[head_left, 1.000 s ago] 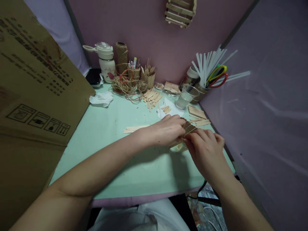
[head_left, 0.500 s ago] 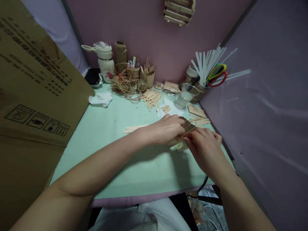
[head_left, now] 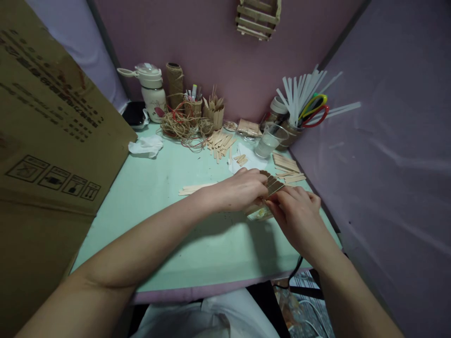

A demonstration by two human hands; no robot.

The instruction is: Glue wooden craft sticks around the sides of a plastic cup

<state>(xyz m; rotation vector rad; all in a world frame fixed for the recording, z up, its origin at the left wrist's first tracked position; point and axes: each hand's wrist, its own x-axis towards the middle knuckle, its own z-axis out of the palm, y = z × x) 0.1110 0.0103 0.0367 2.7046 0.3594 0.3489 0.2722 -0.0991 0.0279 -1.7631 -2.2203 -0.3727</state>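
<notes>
Between my two hands is a small piece built of wooden craft sticks (head_left: 274, 184), its scalloped row of stick ends showing above my fingers. My left hand (head_left: 246, 188) is closed on its left side, with the fingertips curled out of sight. My right hand (head_left: 298, 206) pinches its near right edge, thumb and fingers close to the left fingertips. Below the hands a lower part of the piece shows a yellowish-white patch (head_left: 261, 213). Much of the piece is hidden by my fingers. Behind my left wrist lie a few loose craft sticks (head_left: 197, 188).
Along the back stand a bottle (head_left: 154, 101), a tangle of twine (head_left: 183, 124), a cup of sticks (head_left: 213, 112), a clear plastic cup (head_left: 269, 142) and a holder with white glue sticks and scissors (head_left: 315, 110). A cardboard box (head_left: 52, 141) walls the left; stacked sticks (head_left: 286, 163) lie right.
The view has shifted slightly, so everything sits a little further left. Both hands keep their hold on the stick piece, with hardly any movement.
</notes>
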